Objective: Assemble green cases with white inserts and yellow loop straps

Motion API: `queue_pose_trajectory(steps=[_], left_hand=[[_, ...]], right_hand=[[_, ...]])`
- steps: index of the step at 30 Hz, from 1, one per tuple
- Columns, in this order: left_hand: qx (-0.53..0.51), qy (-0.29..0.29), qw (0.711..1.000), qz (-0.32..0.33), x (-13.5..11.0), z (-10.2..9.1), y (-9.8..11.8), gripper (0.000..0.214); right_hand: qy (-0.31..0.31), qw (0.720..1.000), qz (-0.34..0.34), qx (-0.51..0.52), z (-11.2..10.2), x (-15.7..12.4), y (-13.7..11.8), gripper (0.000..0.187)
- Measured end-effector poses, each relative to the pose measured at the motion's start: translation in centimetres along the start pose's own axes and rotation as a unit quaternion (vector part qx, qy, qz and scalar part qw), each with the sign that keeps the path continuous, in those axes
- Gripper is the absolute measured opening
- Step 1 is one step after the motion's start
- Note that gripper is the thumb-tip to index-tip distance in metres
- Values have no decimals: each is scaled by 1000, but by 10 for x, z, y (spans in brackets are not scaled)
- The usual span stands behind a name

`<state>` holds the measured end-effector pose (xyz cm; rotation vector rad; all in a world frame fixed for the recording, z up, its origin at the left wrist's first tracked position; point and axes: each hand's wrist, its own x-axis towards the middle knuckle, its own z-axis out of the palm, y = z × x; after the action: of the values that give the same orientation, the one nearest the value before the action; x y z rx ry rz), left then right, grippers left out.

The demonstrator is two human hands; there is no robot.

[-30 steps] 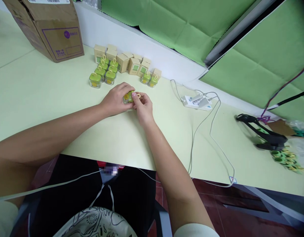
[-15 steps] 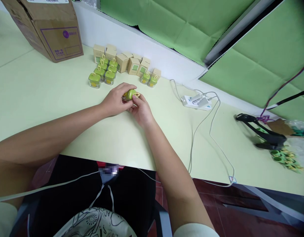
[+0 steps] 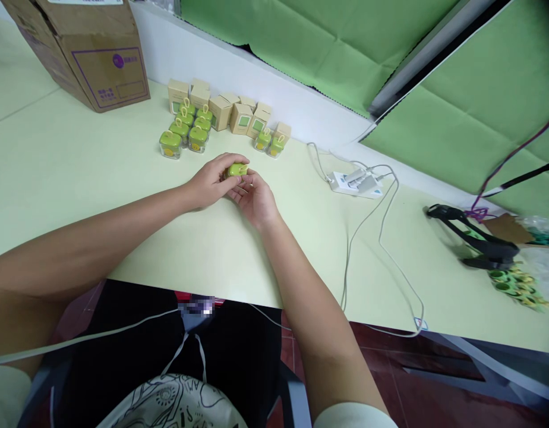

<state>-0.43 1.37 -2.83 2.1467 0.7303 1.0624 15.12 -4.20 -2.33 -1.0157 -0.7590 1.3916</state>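
pale green tabletop (image 3: pixel 78 172) spreads below green wall cloth (image 3: pixel 301 41). at mid-table the left hand (image 3: pixel 210 181) closes its fingers (image 3: pixel 232 160) round a small green-lidded clear box (image 3: pixel 237 170); the right hand (image 3: pixel 254 199) lies half open, touching it. a brown cardboard carton (image 3: pixel 100 53) stands back left.

Green case (image 3: pixel 236 170) glossy, probably plastic; table (image 3: pixel 78 172) smooth matt; box (image 3: pixel 85 50) rough cardboard; backdrop (image 3: pixel 328 41) creased cloth.

My left grip (image 3: pixel 210 181) has turned the little green case (image 3: pixel 237 170) so its rounded top now faces up, fingers curled over it. My right grip (image 3: pixel 255 196) has let go of the case and opened, palm up, fingers spread just beside and below it.
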Motion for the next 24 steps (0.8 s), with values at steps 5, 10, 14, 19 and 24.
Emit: queue_pose_trajectory(steps=[5, 10, 14, 19, 24], left_hand=[[-11, 3, 1000, -14, 0, 0, 4, 47], [-31, -8, 999, -18, -1, 1, -1, 50], [-36, -10, 999, -22, -1, 3, -4, 52], [9, -1, 999, -38, 0, 6, -5, 57], [38, -16, 998, -42, -1, 6, -6, 58]], right_hand=[[-7, 1000, -1, -1, -1, 0, 1, 26], [12, 1000, 10, 2, -3, 3, 2, 24], [13, 1000, 14, -8, -9, 7, 2, 23], [36, 999, 13, -21, -13, 12, 5, 21], [75, 994, -13, -82, -13, 12, 4, 15]])
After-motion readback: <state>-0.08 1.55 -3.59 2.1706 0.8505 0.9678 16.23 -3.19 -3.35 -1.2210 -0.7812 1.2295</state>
